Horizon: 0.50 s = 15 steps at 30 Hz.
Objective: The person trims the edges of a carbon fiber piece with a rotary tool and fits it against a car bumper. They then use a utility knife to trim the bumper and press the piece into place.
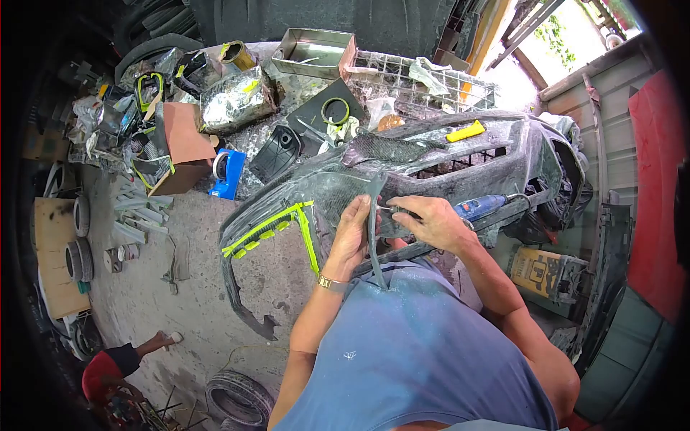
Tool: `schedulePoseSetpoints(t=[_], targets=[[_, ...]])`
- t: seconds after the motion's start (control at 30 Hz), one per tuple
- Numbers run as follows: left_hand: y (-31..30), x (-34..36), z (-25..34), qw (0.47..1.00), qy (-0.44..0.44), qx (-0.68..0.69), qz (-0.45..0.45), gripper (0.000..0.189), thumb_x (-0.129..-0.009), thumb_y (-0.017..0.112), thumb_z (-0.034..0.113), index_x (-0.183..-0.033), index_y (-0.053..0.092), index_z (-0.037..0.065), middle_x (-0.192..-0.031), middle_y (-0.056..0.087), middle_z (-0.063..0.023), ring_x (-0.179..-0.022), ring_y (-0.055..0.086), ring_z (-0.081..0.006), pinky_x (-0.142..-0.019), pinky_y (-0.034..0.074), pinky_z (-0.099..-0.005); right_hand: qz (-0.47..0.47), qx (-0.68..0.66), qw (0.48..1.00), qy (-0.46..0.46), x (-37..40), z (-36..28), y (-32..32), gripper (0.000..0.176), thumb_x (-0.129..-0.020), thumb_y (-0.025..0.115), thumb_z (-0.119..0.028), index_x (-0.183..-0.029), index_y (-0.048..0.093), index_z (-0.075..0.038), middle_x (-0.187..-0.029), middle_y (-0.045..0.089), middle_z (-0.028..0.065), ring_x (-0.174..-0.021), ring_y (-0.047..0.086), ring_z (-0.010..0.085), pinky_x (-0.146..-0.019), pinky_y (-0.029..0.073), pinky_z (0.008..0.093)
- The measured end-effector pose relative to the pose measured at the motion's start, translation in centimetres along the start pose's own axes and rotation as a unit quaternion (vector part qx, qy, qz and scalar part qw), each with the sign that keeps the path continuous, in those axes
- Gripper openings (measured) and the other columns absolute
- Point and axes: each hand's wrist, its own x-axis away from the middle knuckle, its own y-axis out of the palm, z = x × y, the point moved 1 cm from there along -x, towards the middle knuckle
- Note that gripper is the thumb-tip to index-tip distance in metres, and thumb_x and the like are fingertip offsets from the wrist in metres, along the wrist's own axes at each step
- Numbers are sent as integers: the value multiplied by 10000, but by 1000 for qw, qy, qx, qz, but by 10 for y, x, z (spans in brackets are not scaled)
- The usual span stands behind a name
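Note:
My left hand (350, 233) is closed on a thin grey strip (374, 241), held upright in front of my shirt. My right hand (437, 221) faces it, thumb and fingers pinched around a small dark piece with a thin metal tip that points at the strip. I cannot make out its kind. Just beyond the right hand, a blue power tool (480, 207) with a cord lies against the dusty dark car bumper (424, 179). Yellow-green tape (307, 233) edges an opening in the bumper, left of my left hand.
A yellow-handled tool (466, 131) rests on the bumper. Behind it are a metal box (314, 54), a wire rack (460, 86), a tape roll (335, 111) and a blue tape dispenser (228, 174). A tire (239, 399) lies on the floor; another person's leg (154, 343) shows lower left.

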Motion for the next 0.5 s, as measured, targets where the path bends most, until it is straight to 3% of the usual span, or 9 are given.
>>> schedulePoseSetpoints(t=[0.13,0.2,0.37,0.43,0.5], targets=[[-1,1,-1,1000,3,-1,-7,243,-995,563,330,-1092,602,111,-792,578,64,-680,554,-31,-578,445,-198,-14,21,1000,-9,2,-3,-1,307,-928,604,-286,-1122,644,-52,-996,684,156,-878,663,341,-744,532,417],[-7,-2,-3,1000,3,0,-18,271,-990,569,341,-1118,600,105,-814,588,65,-700,565,-35,-600,459,-200,-79,35,996,-12,7,-10,-3,307,-930,596,-289,-1119,640,-50,-980,683,156,-883,660,347,-741,531,423],[-4,0,-3,1000,2,-5,-28,293,-987,570,351,-1141,599,103,-836,597,73,-715,564,-31,-623,455,-197,-25,27,999,-13,8,-6,-1,305,-931,593,-288,-1124,630,-55,-969,677,154,-861,654,366,-730,525,451],[1,2,0,1000,2,-5,-2,231,-1003,552,316,-1076,597,102,-793,566,55,-648,524,-31,-559,440,-197,-70,39,997,-14,11,-9,0,301,-931,592,-288,-1115,633,-53,-955,678,152,-853,655,364,-719,524,456],[-6,-2,-4,1000,10,-9,-19,261,-995,562,334,-1108,598,102,-812,575,66,-683,532,-27,-587,441,-197,-102,31,994,-4,13,-12,1,303,-931,591,-292,-1109,634,-51,-948,679,149,-848,657,361,-711,524,456]])
